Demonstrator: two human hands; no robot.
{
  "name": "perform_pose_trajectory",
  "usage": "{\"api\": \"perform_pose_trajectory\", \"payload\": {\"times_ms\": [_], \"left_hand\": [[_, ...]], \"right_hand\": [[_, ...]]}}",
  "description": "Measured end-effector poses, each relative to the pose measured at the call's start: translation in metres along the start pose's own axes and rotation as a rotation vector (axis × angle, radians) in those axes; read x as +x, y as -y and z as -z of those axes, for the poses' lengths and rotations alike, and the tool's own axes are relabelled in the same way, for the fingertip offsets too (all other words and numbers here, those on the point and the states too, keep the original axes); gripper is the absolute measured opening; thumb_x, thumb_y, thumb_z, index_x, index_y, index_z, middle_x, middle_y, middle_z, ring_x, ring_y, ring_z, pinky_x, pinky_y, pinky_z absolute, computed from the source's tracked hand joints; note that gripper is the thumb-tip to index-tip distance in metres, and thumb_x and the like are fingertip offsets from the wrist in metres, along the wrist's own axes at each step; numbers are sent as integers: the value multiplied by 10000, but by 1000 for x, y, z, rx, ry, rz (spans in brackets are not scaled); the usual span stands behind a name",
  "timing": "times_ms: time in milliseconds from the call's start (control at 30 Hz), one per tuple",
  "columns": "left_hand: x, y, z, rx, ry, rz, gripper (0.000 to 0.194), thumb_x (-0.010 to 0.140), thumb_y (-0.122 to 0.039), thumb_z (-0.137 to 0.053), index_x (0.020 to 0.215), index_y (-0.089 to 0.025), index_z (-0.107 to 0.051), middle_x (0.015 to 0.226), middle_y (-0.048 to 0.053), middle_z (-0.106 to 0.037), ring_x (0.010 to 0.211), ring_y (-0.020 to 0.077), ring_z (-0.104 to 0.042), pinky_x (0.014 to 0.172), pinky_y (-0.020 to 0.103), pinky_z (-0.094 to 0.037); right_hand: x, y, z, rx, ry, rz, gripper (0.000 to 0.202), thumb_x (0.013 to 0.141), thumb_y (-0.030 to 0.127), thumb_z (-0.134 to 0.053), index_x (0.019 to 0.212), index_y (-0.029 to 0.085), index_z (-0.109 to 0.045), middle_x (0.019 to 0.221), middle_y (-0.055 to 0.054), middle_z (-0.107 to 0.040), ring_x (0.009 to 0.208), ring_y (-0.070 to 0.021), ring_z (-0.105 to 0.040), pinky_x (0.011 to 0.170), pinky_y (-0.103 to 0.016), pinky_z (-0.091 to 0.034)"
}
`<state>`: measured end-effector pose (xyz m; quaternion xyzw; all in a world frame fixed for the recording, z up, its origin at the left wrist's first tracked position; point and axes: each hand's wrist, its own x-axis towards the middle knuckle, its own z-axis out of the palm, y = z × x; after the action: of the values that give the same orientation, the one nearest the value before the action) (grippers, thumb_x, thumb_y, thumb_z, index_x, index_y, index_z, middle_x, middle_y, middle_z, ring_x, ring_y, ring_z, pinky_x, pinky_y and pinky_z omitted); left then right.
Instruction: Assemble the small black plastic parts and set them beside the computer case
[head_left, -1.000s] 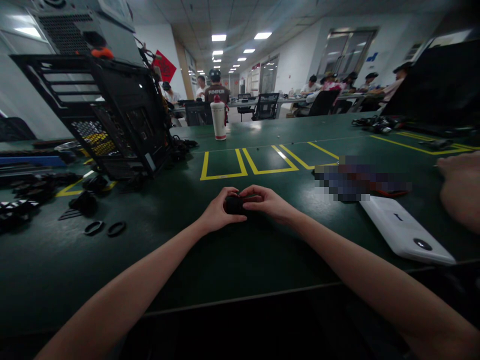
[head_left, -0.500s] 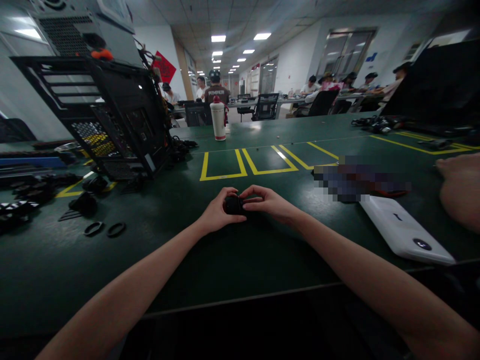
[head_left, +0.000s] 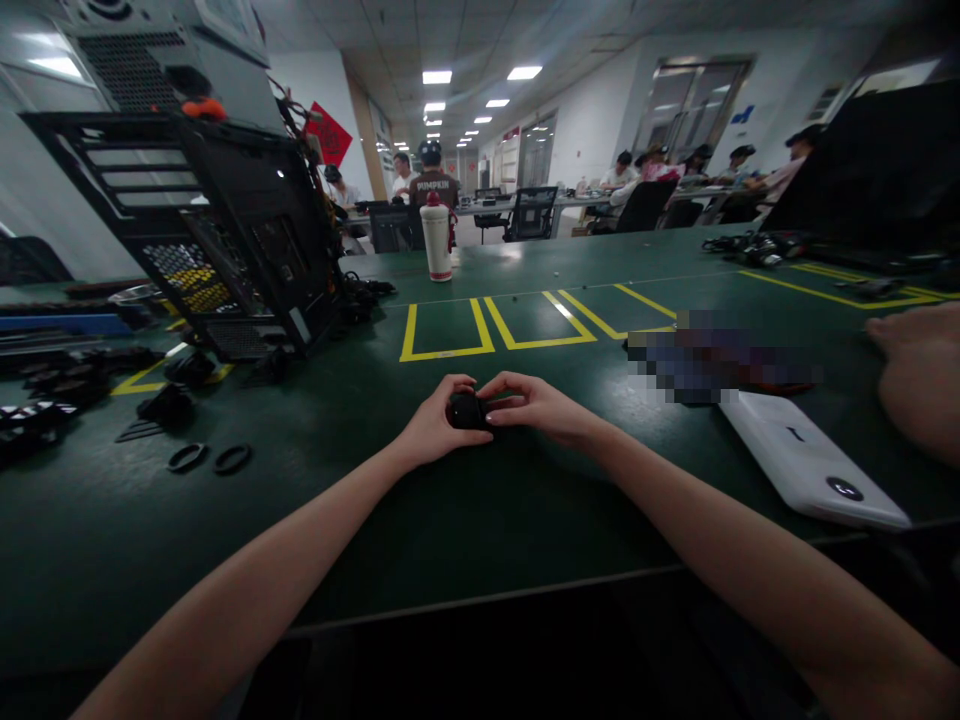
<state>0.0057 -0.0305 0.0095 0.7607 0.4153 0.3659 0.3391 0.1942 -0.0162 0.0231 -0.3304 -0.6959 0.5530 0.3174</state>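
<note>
Between my hands, low over the green table [head_left: 480, 540], is a small black part [head_left: 466, 411], too dark to name more exactly. My left hand [head_left: 433, 428] curls round it from the left, thumb in front and fingers behind. From the right, the fingertips of my right hand [head_left: 534, 405] pinch its right edge. The far side of the part is hidden by my fingers. Off to the left of my hands, two black rings [head_left: 232, 459] lie flat on the table.
An open black computer case [head_left: 247, 230] stands at the left, with several black parts [head_left: 166, 404] near it. A white bottle [head_left: 437, 240] is at the back. Yellow tape frames [head_left: 447, 354] mark the table. At right lie a white device [head_left: 814, 455] and another person's hand [head_left: 922, 380].
My hands stay in place around the black part, with only a slight shift of the right fingers. The other person's hand at the right edge moves very slightly left.
</note>
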Motion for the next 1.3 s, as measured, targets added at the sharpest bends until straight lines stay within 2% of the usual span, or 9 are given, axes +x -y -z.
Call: {"api": "perform_pose_trajectory", "payload": {"times_ms": [167, 300, 467, 567, 700, 800, 967, 1100, 1300], "left_hand": [[0, -1, 0, 17, -4, -2, 635, 554, -316, -708, 1098, -226, -392, 1050, 45, -494, 956, 205, -524, 838, 386, -419], [0, -2, 1, 29, -15, -1, 628, 554, -312, -709, 1091, -228, -395, 1052, 41, -494, 975, 207, -515, 854, 391, -410], [0, -1, 0, -2, -1, -7, 620, 570, -297, -700, 1100, -223, -386, 1079, 53, -485, 978, 206, -515, 835, 376, -424], [0, 0, -1, 6, -23, -12, 631, 554, -299, -711, 1093, -223, -391, 1066, 49, -489, 968, 205, -518, 837, 378, -421], [0, -1, 0, 14, -17, -4, 636, 558, -318, -708, 1099, -223, -388, 1054, 47, -490, 932, 199, -531, 811, 372, -434], [-1, -2, 0, 6, -14, -2, 633, 560, -313, -706, 1100, -222, -388, 1054, 47, -489, 920, 194, -536, 801, 365, -440], [-1, -2, 0, -6, -29, -13, 616, 567, -290, -703, 1094, -225, -390, 1069, 44, -486, 953, 195, -525, 820, 359, -434], [-1, -2, 0, -7, -29, -21, 619, 564, -290, -704, 1095, -227, -390, 1073, 46, -489, 954, 199, -526, 819, 368, -436], [-2, -5, 0, 28, -62, -26, 619, 545, -304, -714, 1078, -223, -410, 1041, 45, -500, 957, 212, -521, 835, 401, -422]], "right_hand": [[5, -4, -4, -7, -151, -95, 398, 664, 285, -639, 1027, 174, -520, 979, -71, -560, 882, -164, -546, 831, -369, -427], [5, -5, -3, -66, -91, -38, 315, 672, 270, -630, 958, 164, -553, 943, -58, -570, 874, -159, -546, 838, -379, -424], [1, -2, -2, -26, -39, 52, 379, 598, 171, -678, 946, 188, -529, 985, -34, -558, 882, -156, -556, 808, -370, -446], [1, 0, -3, 34, -54, 24, 381, 603, 161, -671, 956, 186, -530, 1023, -44, -547, 912, -155, -546, 827, -358, -438], [4, -3, -5, 84, -136, -62, 372, 650, 201, -642, 1002, 154, -530, 1008, -70, -559, 902, -146, -546, 874, -360, -405], [5, -6, -4, 72, -104, -77, 329, 665, 223, -633, 971, 134, -555, 954, -71, -582, 893, -148, -550, 888, -363, -395], [2, -3, 0, -22, -59, -18, 393, 624, 205, -670, 997, 196, -545, 988, -46, -569, 886, -159, -555, 837, -384, -427], [0, 0, -1, 57, -28, -5, 345, 636, 214, -661, 964, 206, -553, 1025, -42, -556, 910, -162, -551, 828, -363, -435], [5, -4, -6, 91, -128, -63, 380, 647, 220, -652, 1007, 176, -542, 995, -63, -570, 909, -155, -543, 866, -366, -408]]}}
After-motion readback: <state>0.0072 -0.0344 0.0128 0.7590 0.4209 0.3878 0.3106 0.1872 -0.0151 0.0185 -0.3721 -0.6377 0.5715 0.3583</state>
